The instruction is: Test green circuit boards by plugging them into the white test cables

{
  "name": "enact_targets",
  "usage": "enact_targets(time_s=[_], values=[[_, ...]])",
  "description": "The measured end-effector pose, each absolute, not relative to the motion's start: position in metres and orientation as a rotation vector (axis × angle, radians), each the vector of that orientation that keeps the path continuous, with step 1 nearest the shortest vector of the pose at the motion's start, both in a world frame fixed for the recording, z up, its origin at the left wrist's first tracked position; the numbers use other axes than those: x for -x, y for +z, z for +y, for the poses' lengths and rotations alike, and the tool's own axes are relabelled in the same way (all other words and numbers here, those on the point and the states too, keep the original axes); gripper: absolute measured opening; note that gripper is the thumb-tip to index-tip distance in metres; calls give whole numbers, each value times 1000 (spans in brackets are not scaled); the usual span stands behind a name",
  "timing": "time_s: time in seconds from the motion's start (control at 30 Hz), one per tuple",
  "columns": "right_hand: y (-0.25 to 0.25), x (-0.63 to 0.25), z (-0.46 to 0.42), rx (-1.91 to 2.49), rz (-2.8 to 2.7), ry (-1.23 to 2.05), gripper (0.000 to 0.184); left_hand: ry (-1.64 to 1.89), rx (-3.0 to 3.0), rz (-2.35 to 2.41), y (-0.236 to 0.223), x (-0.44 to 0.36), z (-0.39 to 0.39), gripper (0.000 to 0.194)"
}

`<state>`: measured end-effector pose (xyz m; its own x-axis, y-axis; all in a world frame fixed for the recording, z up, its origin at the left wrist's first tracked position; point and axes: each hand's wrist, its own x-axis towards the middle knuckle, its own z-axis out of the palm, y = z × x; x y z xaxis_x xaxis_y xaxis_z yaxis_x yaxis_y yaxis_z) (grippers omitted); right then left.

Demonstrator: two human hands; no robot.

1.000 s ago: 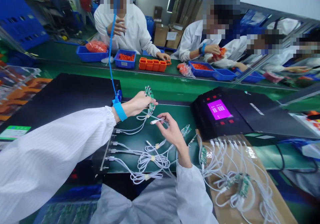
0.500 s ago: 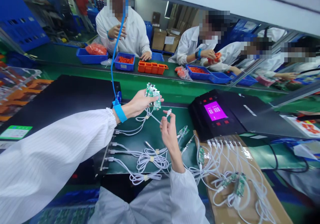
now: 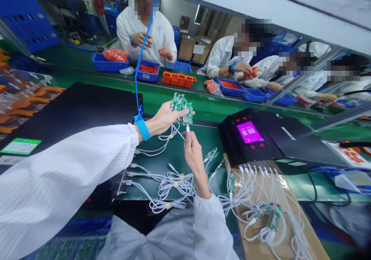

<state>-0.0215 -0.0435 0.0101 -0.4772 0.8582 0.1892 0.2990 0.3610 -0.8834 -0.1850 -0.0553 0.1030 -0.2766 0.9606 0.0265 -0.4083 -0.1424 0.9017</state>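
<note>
My left hand (image 3: 166, 117) is closed around several green circuit boards (image 3: 188, 113), fanned out above the bench. A blue wrist strap (image 3: 142, 128) circles that wrist. Between the thumb and fingers of my right hand (image 3: 193, 151) is a white USB cable plug (image 3: 188, 129), which meets the lower edge of the front board. Whether it is fully seated I cannot tell. Below the hands lie coiled white cables (image 3: 175, 184) on the green bench mat (image 3: 150, 161). Another circuit board (image 3: 213, 154) rests on the mat to the right of my right hand.
A black tester with a magenta screen (image 3: 249, 131) stands on the right, cables running from its front over a cardboard sheet (image 3: 301, 229). A large black box (image 3: 95, 105) is at left. Co-workers in white coats sit across the line behind blue bins (image 3: 149, 74) and orange parts (image 3: 178, 79).
My right hand has brought the USB plug up to the front board's lower edge; before, they were apart. The view has shifted slightly. A co-worker opposite has raised a hand holding an orange piece.
</note>
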Motion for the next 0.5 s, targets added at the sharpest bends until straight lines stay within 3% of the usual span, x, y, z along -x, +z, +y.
enact_targets(time_s=[0.2,0.5], values=[[3,26,-43,972,-1937,1072,47,1659,-779,1001,106,185,-55,34],[5,24,-45,995,-1902,1084,46,1677,-749,1032,109,181,-57,21]])
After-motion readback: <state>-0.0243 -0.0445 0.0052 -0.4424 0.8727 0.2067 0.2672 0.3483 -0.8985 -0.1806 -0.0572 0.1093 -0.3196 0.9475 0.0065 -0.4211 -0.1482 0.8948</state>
